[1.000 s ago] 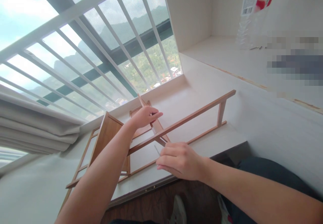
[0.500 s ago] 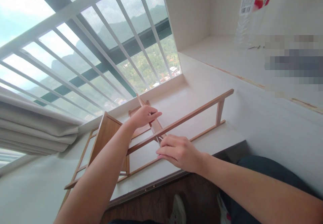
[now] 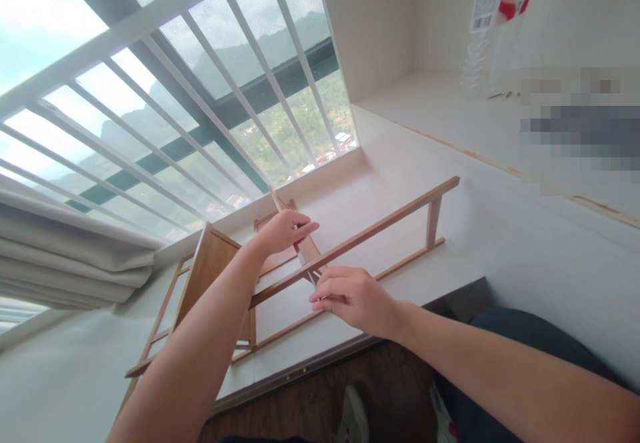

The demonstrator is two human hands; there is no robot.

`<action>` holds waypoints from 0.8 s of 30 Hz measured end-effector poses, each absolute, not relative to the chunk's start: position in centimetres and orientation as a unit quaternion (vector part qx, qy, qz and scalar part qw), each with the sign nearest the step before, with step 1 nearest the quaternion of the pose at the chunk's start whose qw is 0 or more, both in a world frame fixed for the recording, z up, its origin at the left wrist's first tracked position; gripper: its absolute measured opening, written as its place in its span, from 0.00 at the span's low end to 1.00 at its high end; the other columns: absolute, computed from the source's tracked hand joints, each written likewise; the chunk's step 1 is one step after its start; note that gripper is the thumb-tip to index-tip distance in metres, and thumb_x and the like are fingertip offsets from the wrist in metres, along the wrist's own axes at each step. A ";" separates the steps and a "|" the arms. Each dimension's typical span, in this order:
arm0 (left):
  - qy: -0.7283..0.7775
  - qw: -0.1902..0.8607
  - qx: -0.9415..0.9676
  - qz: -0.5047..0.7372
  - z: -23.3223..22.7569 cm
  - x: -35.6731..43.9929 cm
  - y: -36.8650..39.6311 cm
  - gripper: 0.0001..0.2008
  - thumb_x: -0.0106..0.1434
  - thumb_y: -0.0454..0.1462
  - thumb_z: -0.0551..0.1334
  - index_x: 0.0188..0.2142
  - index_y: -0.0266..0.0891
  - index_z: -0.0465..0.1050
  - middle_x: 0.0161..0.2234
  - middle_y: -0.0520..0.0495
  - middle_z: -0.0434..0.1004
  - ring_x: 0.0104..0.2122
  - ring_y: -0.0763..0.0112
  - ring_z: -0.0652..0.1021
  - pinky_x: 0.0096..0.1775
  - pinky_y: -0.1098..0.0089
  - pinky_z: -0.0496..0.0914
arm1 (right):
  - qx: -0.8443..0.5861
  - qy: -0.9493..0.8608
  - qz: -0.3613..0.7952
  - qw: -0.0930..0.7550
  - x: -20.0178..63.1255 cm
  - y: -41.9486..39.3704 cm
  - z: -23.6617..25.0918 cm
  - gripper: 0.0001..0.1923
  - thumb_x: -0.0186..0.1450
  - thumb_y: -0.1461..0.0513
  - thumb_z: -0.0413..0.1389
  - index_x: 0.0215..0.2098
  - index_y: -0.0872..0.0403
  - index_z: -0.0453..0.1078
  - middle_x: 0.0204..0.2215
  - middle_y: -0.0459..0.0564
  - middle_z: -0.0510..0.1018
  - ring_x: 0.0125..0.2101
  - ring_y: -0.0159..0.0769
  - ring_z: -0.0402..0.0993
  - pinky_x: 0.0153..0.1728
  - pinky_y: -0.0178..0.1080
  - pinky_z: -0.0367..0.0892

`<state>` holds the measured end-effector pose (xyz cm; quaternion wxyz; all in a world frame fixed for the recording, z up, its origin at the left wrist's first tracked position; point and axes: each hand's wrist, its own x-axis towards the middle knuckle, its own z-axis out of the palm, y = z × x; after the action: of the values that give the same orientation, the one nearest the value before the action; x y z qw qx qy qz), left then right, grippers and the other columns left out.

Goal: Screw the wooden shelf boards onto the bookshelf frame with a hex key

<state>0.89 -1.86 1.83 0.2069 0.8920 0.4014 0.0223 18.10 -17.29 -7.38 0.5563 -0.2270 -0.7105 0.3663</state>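
A wooden frame (image 3: 385, 222) with long rails lies on its side on the white ledge, a brown panel (image 3: 207, 273) set in its left part. My left hand (image 3: 287, 232) is closed around a wooden crosspiece (image 3: 307, 246) that meets the long upper rail; the thumb and fingers hide part of it. Just below that joint, my right hand (image 3: 350, 296) pinches a thin, grey metal rod-like tool (image 3: 313, 278). The tool's upper end is at the underside of the rail. Its lower end is hidden in my fingers, so its exact kind is unclear.
Behind the frame is a barred window (image 3: 225, 83), with a grey curtain (image 3: 65, 250) on the left. A clear plastic bottle (image 3: 483, 50) and several small screws (image 3: 507, 94) are on the white shelf (image 3: 440, 90) at upper right. The ledge's dark edge (image 3: 300, 371) runs above the floor.
My right fingers have shifted slightly around the metal tool, with the hand a little more raised. My left hand and the frame stay in place; the view has moved slightly.
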 end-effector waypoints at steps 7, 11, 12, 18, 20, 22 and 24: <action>0.406 0.211 0.889 0.015 2.0 1.1 -2.0 0.27 0.68 0.53 0.54 0.18 0.38 0.62 0.16 0.53 0.62 0.19 0.77 0.62 0.27 0.72 0.60 | -0.259 -0.662 0.446 0.543 18.1 -17.4 -6.9 0.08 0.67 0.58 0.61 0.32 0.54 0.75 0.28 0.45 0.74 0.30 0.30 0.68 0.34 0.34 0.63; 0.397 0.212 0.893 0.019 2.1 1.1 -1.9 0.27 0.68 0.53 0.55 0.18 0.38 0.63 0.16 0.53 0.63 0.20 0.76 0.62 0.27 0.72 0.59 | -0.269 -0.648 0.469 0.536 18.0 -17.6 -7.0 0.09 0.66 0.58 0.61 0.32 0.54 0.72 0.28 0.45 0.74 0.29 0.29 0.67 0.32 0.34 0.62; 0.395 0.212 0.894 0.020 2.1 1.1 -1.9 0.27 0.68 0.53 0.54 0.18 0.38 0.63 0.16 0.53 0.63 0.20 0.76 0.62 0.27 0.72 0.59 | -0.270 -0.647 0.474 0.533 18.0 -17.6 -6.9 0.09 0.66 0.58 0.61 0.31 0.54 0.72 0.28 0.44 0.74 0.28 0.29 0.67 0.32 0.34 0.62; 0.392 0.214 0.895 0.024 1.9 0.9 -1.8 0.28 0.68 0.53 0.54 0.18 0.38 0.63 0.17 0.53 0.63 0.19 0.77 0.62 0.27 0.72 0.59 | -0.282 -0.632 0.494 0.527 17.9 -17.8 -6.9 0.10 0.66 0.57 0.60 0.31 0.54 0.71 0.28 0.44 0.74 0.27 0.28 0.65 0.30 0.33 0.62; 0.393 0.214 0.894 0.025 1.8 0.9 -1.7 0.27 0.68 0.53 0.54 0.19 0.38 0.63 0.17 0.53 0.63 0.19 0.77 0.62 0.26 0.72 0.58 | -0.290 -0.628 0.496 0.525 17.7 -17.8 -7.2 0.09 0.66 0.58 0.60 0.31 0.54 0.71 0.29 0.45 0.75 0.27 0.28 0.65 0.30 0.33 0.62; 0.394 0.216 0.893 0.025 1.8 0.9 -1.8 0.27 0.68 0.53 0.54 0.19 0.38 0.64 0.17 0.53 0.63 0.19 0.77 0.62 0.26 0.72 0.58 | -0.288 -0.634 0.489 0.525 17.6 -17.8 -7.5 0.07 0.65 0.59 0.60 0.31 0.54 0.71 0.29 0.45 0.75 0.27 0.28 0.67 0.30 0.32 0.63; 0.397 0.216 0.892 0.024 1.9 0.9 -1.9 0.27 0.68 0.53 0.54 0.18 0.38 0.63 0.16 0.53 0.63 0.19 0.77 0.61 0.26 0.72 0.58 | -0.278 -0.647 0.476 0.526 17.5 -17.6 -7.6 0.07 0.65 0.59 0.60 0.31 0.54 0.72 0.29 0.45 0.75 0.28 0.29 0.67 0.30 0.32 0.64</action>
<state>0.92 -1.89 1.88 0.2158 0.8917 0.3971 0.0239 17.52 -17.59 -7.57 0.5263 -0.2780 -0.6471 0.4765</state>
